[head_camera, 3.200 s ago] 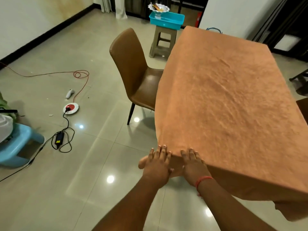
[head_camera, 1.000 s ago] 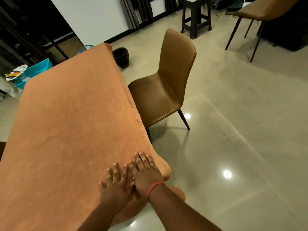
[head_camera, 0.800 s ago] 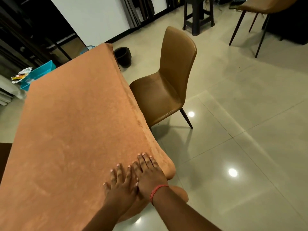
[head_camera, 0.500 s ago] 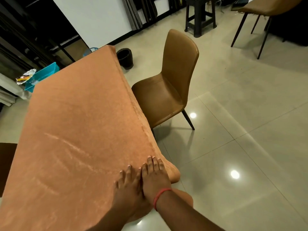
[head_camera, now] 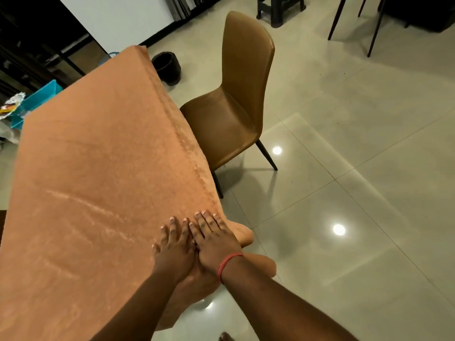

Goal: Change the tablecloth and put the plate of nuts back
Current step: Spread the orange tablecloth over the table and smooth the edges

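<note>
An orange tablecloth (head_camera: 98, 168) is spread over the whole table, its top mostly smooth with a few faint creases across the near half; its right edge hangs down beside a brown chair (head_camera: 236, 99), and its near right corner droops in rounded folds toward the tiled floor (head_camera: 344, 168); at that corner the left hand (head_camera: 173, 249) and the right hand (head_camera: 214, 239) are laid flat, palms down, side by side and touching; the fingers of both are extended and only slightly parted, nothing being pinched between them; a red thread band (head_camera: 227, 263) is worn on the right wrist; beyond the far left corner of the table a teal bin (head_camera: 41, 97) can be seen, and just beside it, at the frame's left edge, a white plate (head_camera: 11, 104) is partly shown, its contents too blurred to be made out; a dark round pot (head_camera: 166, 67) stands on the floor past the table's far right corner, behind the chair
</note>
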Demonstrator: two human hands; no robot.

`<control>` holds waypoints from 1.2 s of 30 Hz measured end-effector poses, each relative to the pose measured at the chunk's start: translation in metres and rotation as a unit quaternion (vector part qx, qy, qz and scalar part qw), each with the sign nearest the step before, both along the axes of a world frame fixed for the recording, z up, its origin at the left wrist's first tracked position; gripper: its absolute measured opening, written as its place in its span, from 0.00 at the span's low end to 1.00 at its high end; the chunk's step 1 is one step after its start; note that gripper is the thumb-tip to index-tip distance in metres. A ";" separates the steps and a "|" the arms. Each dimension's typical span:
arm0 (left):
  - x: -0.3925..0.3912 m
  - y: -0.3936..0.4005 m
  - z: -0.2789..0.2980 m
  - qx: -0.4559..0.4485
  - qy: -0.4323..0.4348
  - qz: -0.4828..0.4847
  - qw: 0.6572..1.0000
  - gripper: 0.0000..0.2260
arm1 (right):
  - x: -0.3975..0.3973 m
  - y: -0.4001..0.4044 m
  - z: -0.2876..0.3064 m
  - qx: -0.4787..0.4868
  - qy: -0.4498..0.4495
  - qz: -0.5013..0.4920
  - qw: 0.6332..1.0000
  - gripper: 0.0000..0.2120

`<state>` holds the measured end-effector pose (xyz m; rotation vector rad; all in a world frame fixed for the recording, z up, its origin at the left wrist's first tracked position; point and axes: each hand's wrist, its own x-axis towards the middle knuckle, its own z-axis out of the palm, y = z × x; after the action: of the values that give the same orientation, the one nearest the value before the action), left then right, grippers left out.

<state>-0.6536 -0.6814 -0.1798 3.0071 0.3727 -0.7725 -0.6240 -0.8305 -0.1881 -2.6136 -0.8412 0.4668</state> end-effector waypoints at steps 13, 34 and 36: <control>-0.029 0.002 0.010 -0.003 -0.033 0.014 0.999 0.31 | -0.022 -0.007 -0.003 0.011 0.019 -0.032 0.999 0.27; -0.220 0.230 0.043 -0.052 0.005 0.186 0.981 0.29 | -0.108 0.182 0.059 -0.126 0.007 0.135 0.983 0.28; -0.250 0.277 0.040 -0.045 -0.020 0.201 0.978 0.28 | -0.126 0.231 0.058 -0.140 -0.007 0.148 0.979 0.29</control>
<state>-0.9041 -0.4045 -0.1396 2.7202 0.8812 -0.6670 -0.7502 -0.5996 -0.1303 -2.7534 -1.2596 0.6909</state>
